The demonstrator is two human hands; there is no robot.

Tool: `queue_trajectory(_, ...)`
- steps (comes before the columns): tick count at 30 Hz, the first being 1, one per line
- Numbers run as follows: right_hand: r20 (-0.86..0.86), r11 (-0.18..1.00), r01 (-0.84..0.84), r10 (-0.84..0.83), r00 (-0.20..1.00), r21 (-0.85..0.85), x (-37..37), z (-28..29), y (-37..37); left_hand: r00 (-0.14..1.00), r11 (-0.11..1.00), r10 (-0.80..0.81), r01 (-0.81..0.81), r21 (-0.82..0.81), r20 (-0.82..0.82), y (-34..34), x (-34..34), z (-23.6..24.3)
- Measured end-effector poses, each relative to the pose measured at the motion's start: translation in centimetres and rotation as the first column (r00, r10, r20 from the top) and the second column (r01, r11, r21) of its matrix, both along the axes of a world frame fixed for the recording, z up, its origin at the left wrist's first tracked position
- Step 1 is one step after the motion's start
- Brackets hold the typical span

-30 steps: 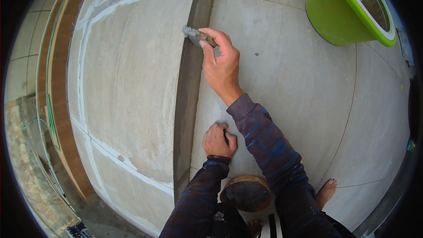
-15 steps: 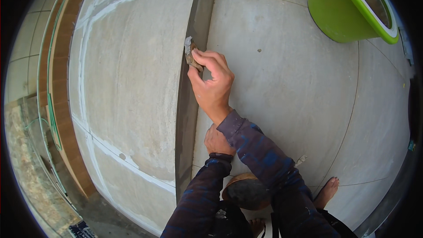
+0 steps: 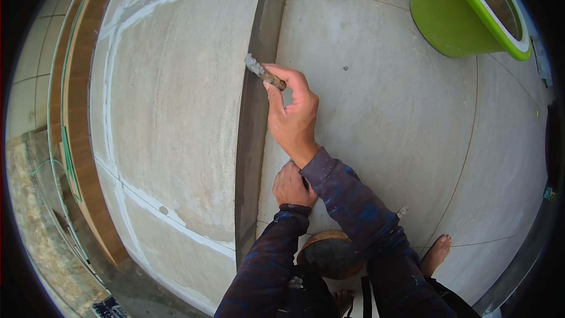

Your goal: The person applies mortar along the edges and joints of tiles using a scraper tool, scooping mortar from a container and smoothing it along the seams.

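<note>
My right hand (image 3: pixel 294 115) pinches a short, worn brown tool with a grey, paste-caked end (image 3: pixel 266 73) between thumb and fingers. The caked end points up and left, at the top edge of a dark grey strip (image 3: pixel 252 141); I cannot tell whether it touches. That strip borders large beige tiles (image 3: pixel 182 88) whose joints are smeared with white and grey paste. Under my right wrist, my left hand (image 3: pixel 291 187) is closed with fingers curled; something dark shows beside it, but what it holds is hidden.
A dark bowl-like container with a brown rim (image 3: pixel 331 256) stands between my feet. At the upper right stands a green tub (image 3: pixel 453 17) on the tiled floor (image 3: pixel 388 118). A brown board (image 3: pixel 82 135) with green cord runs along the left. A small light scrap (image 3: pixel 402 211) lies near my right forearm.
My right hand has moved slightly right and down, and the tool has turned from nearly upright to slanting up-left. My left hand stays almost in place, with a dark thing now showing beside it.
</note>
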State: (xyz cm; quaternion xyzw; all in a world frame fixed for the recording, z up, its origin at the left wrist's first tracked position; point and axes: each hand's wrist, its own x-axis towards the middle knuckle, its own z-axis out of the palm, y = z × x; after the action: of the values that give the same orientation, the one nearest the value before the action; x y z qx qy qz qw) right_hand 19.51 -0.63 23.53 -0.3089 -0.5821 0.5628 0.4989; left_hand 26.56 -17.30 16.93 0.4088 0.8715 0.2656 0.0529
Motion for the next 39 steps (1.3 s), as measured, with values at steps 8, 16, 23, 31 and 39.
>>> queue_trajectory(8, -0.088, 0.989, 0.148, -0.149, 0.985, -0.022, -1.3, 0.2, 2.2, 1.000, 0.999, 0.012, -0.012, -0.035, -0.002, -0.2, -0.1, -0.5)
queue_trajectory(16, -0.017, 0.982, 0.064, -0.062, 0.998, 0.179, 0.5, -0.2, -1.4, 0.999, 0.999, 0.037, -0.036, -0.036, 0.038, -0.5, 0.1, -0.1)
queue_trajectory(23, -0.068, 0.985, 0.163, -0.166, 0.984, -0.051, -3.1, -0.4, 6.8, 1.000, 1.000, 0.006, -0.006, 0.005, -0.006, 0.4, 0.1, -0.2)
queue_trajectory(31, 0.041, 0.997, -0.074, 0.074, 0.996, 0.007, 1.4, 0.1, -0.7, 1.000, 0.999, 0.014, -0.014, -0.045, 0.006, 0.0, 0.0, 0.2)
queue_trajectory(39, -0.006, 0.957, 0.241, -0.243, 0.970, 0.159, -3.4, 0.2, 4.6, 1.000, 1.000, 0.003, -0.003, -0.011, -0.007, 1.0, 0.8, 0.0)
